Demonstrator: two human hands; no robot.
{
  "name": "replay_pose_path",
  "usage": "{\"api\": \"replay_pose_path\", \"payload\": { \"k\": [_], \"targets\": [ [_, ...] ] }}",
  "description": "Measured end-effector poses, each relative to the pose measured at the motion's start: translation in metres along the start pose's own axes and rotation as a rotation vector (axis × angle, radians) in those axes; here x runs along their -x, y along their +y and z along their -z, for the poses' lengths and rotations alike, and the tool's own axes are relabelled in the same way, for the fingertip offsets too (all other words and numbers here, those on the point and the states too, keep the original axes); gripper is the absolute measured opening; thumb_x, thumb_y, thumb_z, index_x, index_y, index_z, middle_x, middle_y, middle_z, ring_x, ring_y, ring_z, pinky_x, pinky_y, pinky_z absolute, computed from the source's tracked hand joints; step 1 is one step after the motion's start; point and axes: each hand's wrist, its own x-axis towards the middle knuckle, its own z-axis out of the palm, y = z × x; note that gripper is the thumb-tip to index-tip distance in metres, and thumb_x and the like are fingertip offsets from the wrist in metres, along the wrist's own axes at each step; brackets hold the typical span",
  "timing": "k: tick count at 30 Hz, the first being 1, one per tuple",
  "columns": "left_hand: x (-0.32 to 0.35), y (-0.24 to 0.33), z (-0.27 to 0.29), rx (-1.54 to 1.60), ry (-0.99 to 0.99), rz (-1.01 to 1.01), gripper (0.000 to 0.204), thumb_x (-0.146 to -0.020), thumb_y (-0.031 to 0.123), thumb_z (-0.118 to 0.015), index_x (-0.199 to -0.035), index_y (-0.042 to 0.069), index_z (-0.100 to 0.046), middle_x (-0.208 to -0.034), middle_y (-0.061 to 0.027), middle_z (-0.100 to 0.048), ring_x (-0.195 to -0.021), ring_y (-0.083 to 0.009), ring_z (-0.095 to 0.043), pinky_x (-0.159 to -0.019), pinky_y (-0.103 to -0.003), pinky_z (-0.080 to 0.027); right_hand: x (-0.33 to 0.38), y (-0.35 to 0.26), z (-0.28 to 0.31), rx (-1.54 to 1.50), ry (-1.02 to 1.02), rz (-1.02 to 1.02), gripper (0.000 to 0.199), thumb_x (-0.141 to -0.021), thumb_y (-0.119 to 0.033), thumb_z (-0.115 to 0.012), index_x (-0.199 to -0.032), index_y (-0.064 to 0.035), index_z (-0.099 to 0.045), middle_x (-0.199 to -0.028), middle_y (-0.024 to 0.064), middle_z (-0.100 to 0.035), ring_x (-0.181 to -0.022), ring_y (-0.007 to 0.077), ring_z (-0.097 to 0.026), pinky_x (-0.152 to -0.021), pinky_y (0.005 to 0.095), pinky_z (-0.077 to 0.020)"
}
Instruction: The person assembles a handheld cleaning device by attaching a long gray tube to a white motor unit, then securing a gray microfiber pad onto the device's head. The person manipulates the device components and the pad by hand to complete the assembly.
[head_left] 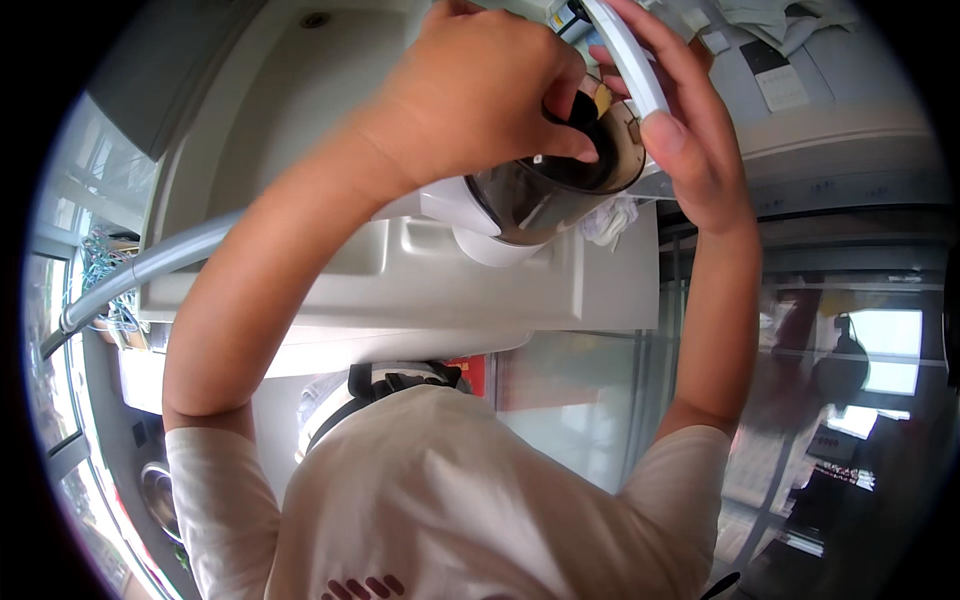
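Note:
A dark see-through jug (540, 205) with a white handle part and white base stands upright on the pale sink's ledge. My left hand (490, 90) reaches over its rim from the left. Its thumb and fingers are curled down into the dark mouth, and what they grip, if anything, is hidden. A small yellowish piece (603, 98) shows beside those fingers. At the jug's right side, my right hand (690, 130) is closed round a curved white piece (630, 60), thumb in front and fingers behind. That piece rises past the jug's rim toward the top edge of the view.
The pale sink (300, 110) has a drain (315, 20) at its far end. A grey hose (150, 265) runs in from the left, passing behind my left arm. Crumpled white cloth (608, 220) lies right of the jug. Papers (780, 75) lie far right. Glass panels (570, 390) stand nearby.

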Motion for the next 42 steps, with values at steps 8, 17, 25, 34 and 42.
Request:
{"api": "replay_pose_path", "payload": {
  "k": [8,17,25,34,42],
  "targets": [
    [0.004,0.005,0.019,-0.024,-0.058,-0.217,0.014,-0.073,0.020,-0.074,-0.073,0.011,-0.064,-0.072,-0.0071,-0.065,-0.081,-0.0263,-0.062,-0.090,-0.043,-0.036,0.005,0.004,0.000,0.028,-0.028,0.125,0.090,-0.079,-0.044,-0.066,-0.145,0.0047,-0.030,-0.133,0.0158,-0.046,-0.119,0.0213,-0.047,-0.102,0.0317,-0.0342],
    [-0.005,-0.002,0.010,0.067,-0.121,-0.264,0.013,-0.075,0.015,-0.072,-0.082,0.007,-0.065,-0.083,-0.0102,-0.066,-0.087,-0.0297,-0.062,-0.093,-0.043,-0.037,0.005,0.010,-0.007,-0.407,-0.019,0.040,0.086,-0.080,-0.036,-0.070,-0.146,0.0030,-0.030,-0.133,0.0161,-0.047,-0.117,0.0218,-0.051,-0.099,0.0339,-0.0413],
    [-0.012,-0.004,0.025,0.155,-0.324,-0.268,0.026,-0.075,0.011,-0.074,-0.098,0.004,-0.062,-0.092,-0.0122,-0.066,-0.089,-0.0300,-0.063,-0.080,-0.036,-0.049,0.009,0.008,-0.003,-0.257,-0.081,0.159,0.084,-0.079,-0.035,-0.071,-0.144,0.0026,-0.033,-0.123,0.0153,-0.053,-0.103,0.0197,-0.060,-0.092,0.0328,-0.0468],
    [-0.004,-0.003,0.029,0.324,-0.292,-0.309,0.048,-0.073,0.018,-0.078,-0.116,0.005,-0.060,-0.104,-0.0151,-0.066,-0.096,-0.0304,-0.063,-0.085,-0.036,-0.048,0.006,0.006,0.000,0.129,0.026,0.291,0.086,-0.077,-0.041,-0.069,-0.142,0.0038,-0.037,-0.135,0.0191,-0.046,-0.125,0.0276,-0.047,-0.105,0.0357,-0.0366],
    [0.003,0.021,0.021,0.034,-0.135,-0.122,0.044,-0.072,0.025,-0.080,-0.106,0.002,-0.064,-0.098,-0.0183,-0.067,-0.088,-0.0359,-0.064,-0.078,-0.039,-0.051,0.011,0.008,-0.001,0.046,0.029,0.271,0.087,-0.075,-0.042,-0.068,-0.142,0.0034,-0.037,-0.136,0.0209,-0.046,-0.124,0.0289,-0.047,-0.103,0.0357,-0.0382]
  ]
}}
